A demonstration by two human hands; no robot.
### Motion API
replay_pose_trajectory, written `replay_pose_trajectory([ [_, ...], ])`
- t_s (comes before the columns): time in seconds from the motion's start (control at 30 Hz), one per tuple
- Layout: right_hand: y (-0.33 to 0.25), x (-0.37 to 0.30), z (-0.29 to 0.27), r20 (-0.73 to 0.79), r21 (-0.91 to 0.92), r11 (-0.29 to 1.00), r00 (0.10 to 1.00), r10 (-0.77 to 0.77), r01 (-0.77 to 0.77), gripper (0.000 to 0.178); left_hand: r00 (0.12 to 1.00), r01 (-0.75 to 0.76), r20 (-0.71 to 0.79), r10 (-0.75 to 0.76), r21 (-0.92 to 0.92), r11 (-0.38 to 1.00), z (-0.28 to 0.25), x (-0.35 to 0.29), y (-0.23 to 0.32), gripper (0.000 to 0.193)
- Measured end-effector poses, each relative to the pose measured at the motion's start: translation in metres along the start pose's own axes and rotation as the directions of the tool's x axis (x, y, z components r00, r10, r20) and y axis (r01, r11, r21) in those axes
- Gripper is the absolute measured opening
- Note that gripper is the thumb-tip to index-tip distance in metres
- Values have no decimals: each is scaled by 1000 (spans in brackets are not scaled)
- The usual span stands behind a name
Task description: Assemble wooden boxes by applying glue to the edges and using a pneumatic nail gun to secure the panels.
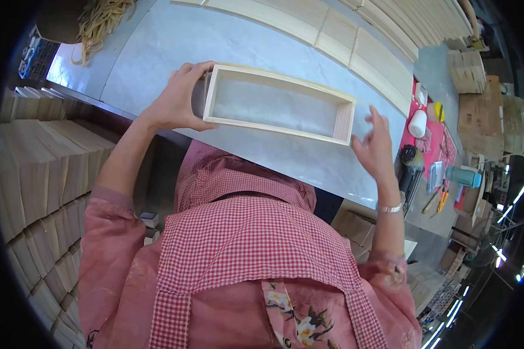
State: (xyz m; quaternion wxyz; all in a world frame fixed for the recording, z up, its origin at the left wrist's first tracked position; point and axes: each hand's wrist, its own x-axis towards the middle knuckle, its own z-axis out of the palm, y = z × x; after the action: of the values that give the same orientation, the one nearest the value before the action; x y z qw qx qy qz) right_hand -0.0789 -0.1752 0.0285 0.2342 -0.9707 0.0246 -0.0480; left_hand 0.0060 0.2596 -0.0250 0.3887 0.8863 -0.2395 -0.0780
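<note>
A long rectangular frame of pale wood [279, 130] is held just over the near edge of the table; its middle is open and the grey tabletop shows through. My left hand [177, 100] grips the frame's left end, thumb on the near corner and fingers round the far corner. At the right end, my right hand [376, 145] has its fingers apart. Its thumb is close beside the near right corner; whether it touches the wood I cannot tell.
Pale wooden boards [297, 23] line the table's far side. Stacked wood pieces [41, 168] stand at left below a bundle of tan bands [102, 26]. On the right are a white bottle [417, 124], a teal bottle [463, 177], an orange-handled tool [443, 200] and cardboard boxes [480, 113].
</note>
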Motion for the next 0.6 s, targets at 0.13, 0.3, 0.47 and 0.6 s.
replay_pose_trajectory([
  [0.13,19,15,17,192,184,981,976,-100,65,59,1000,-3,9,3,7,1000,1,0,4,109],
  [0.3,23,7,29,-145,260,956,985,-97,133,51,999,20,45,-22,52,998,-3,1,9,109],
  [0.47,-49,22,44,-231,-63,937,909,-348,343,48,999,-53,16,50,305,951,-5,-9,5,101],
  [0.6,-43,23,59,-96,9,970,966,-240,242,49,980,-106,-60,189,648,754,6,-28,7,93],
])
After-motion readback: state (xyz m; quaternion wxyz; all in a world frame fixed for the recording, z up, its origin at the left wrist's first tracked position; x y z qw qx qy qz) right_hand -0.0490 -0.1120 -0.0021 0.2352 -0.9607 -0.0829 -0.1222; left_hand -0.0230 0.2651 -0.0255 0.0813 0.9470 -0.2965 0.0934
